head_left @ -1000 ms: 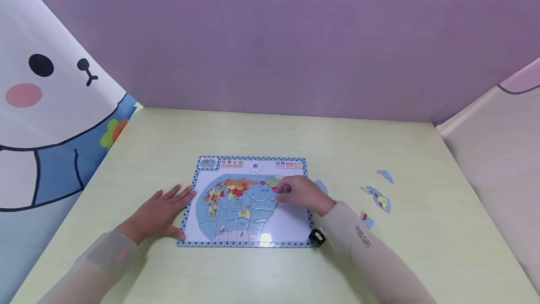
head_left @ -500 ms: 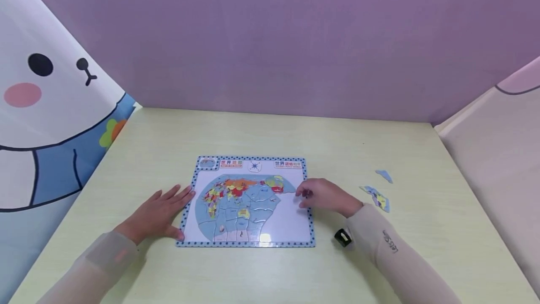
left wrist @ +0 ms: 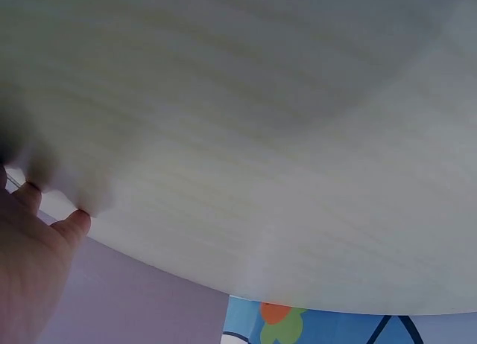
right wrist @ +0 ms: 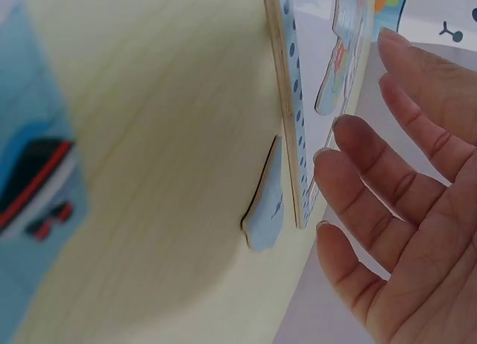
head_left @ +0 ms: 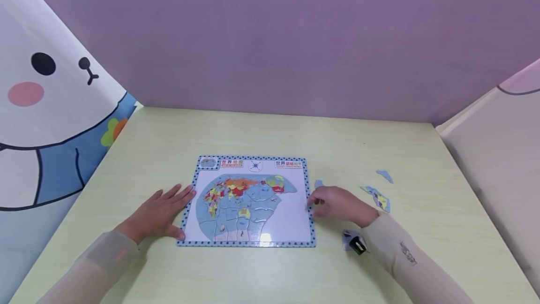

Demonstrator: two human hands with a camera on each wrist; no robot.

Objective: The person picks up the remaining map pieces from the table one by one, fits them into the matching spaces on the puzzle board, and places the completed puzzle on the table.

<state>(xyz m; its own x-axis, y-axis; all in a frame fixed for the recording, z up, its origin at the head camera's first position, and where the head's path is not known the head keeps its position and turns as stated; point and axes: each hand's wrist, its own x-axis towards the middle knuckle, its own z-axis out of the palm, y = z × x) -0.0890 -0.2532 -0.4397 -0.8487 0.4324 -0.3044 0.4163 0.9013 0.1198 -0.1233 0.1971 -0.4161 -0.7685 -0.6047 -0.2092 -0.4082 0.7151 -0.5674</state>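
L hand (head_left: 158,215) resting on board (head_left: 291,224), R hand (head_left: 339,204) hovering at R border

Board's lying flat on the tabletop (head_left: 253,280), b/w both hands. Its map (head_left: 234,212) is filling the L & ctr, w/ white surface showing at R. L hand's fingers are spreading out straight at the L border, thumb nr the btm L corner; that grip's lying wide & flat. R hand's fingertips are hovering at the R border; can't tell if they're touching. Per R wrist cam, its fingers are curving loosely & spacing apart, so that grip's hanging fairly wide.

Blue piece (right wrist: 266,214) is lying on the tabletop just beside the R border. Farther R, a yellow-blue piece (head_left: 378,199) is lying nr the R sleeve (head_left: 401,247), w/ a smaller piece (head_left: 385,176) just beyond. Blk device (head_left: 357,245) is sitting by the R wrist. Cartoon cloth (head_left: 55,121) is hanging at L, purple backdrop (head_left: 274,36) behind.
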